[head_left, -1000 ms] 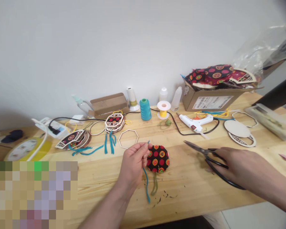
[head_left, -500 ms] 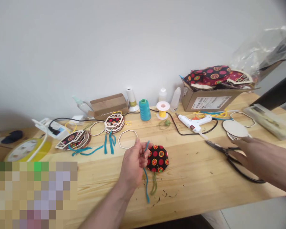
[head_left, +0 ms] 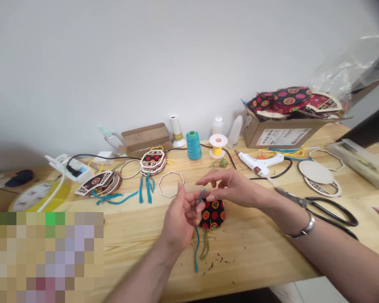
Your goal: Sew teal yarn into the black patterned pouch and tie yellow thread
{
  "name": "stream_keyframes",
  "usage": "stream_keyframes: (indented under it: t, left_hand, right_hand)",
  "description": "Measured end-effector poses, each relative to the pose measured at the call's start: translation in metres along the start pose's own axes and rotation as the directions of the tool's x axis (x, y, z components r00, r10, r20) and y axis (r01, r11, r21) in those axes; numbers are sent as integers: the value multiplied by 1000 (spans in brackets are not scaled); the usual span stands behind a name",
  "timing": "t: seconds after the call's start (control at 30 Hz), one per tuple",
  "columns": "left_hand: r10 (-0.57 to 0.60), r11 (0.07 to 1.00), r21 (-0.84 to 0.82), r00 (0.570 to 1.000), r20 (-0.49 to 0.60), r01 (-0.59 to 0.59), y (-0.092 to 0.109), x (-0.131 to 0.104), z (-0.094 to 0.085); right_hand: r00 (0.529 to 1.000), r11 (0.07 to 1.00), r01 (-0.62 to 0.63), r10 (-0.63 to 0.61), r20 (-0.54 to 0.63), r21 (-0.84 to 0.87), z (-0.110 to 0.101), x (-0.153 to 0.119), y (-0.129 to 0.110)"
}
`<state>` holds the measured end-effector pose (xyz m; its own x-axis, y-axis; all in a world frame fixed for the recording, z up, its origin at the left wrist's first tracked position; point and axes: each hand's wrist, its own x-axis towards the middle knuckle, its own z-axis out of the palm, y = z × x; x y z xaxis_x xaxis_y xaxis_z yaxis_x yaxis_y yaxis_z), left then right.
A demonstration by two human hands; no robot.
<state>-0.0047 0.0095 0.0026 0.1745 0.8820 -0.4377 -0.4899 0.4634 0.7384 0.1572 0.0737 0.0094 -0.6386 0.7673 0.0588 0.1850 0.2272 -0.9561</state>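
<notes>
Pinched in the fingers of my left hand [head_left: 181,214] is a blue cord [head_left: 196,252]; its short end sticks up above the fingers and the long end hangs down. Just right of those fingers lies a dark, flower-patterned fabric piece [head_left: 214,213], with a green cord loop [head_left: 205,246] below it. My right hand [head_left: 230,187] is over the upper edge of the fabric, fingers apart and holding nothing, its fingertips close to the cord's upper end. Black-handled scissors [head_left: 322,209] rest on the table to the right.
A white glue gun [head_left: 260,163], a blue thread cone [head_left: 193,145] and a yellow thread spool [head_left: 217,146] stand or lie behind the hands. Patterned fabric fills a cardboard box [head_left: 279,134] at the back right. A wooden octagon ring [head_left: 160,191] lies left of my left hand.
My right hand has moved left from over the scissors to beside my left hand. My left hand still holds the blue cord. The scissors are now uncovered.
</notes>
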Motion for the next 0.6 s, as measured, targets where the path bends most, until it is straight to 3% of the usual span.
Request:
stream_keyframes:
  t: [0.17, 0.37, 0.6]
  left_hand:
    - [-89, 995, -32, 992, 95, 92, 1, 0, 0]
    - [-142, 989, -34, 986, 87, 146, 2, 0, 1]
    - [-142, 986, -70, 981, 134, 152, 1, 1, -1]
  right_hand:
    - [993, 993, 116, -116, -25, -11, 2, -5, 6]
    - [982, 980, 191, -191, 18, -58, 3, -7, 6]
    - [988, 972, 146, -154, -26, -185, 4, -8, 1]
